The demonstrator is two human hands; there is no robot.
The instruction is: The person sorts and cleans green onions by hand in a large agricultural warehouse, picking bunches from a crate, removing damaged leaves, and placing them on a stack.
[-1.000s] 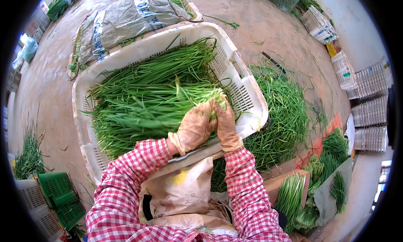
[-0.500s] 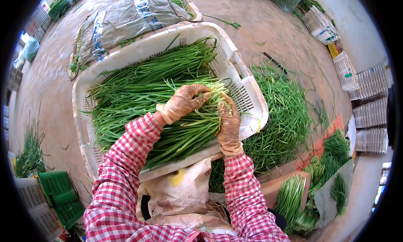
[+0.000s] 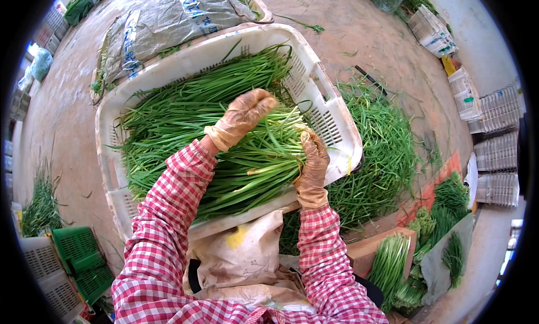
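Observation:
A white slotted plastic crate (image 3: 332, 108) in front of me holds long green chives (image 3: 185, 119), their pale stem ends toward the right side. My right hand (image 3: 313, 165), in a stained, thin glove, is closed round the pale ends of a bunch of chives (image 3: 275, 155) near the crate's right wall. Above the middle of the leaves is my left hand (image 3: 245, 115), gloved likewise, with fingers bent and pressed together. Whatever may be between those fingertips is hidden.
Loose green trimmings (image 3: 382, 144) are heaped on the floor right of the crate. Beyond it lies a grey woven sack (image 3: 163, 35) over another crate. Bundled chives (image 3: 390, 256) stand at lower right beside a brown box (image 3: 359, 251). Green baskets (image 3: 81, 254) sit at lower left.
My left hand has lifted up and away from the stem ends, and its fingers have drawn together. The right hand has shifted slightly right, staying at the bunch's ends.

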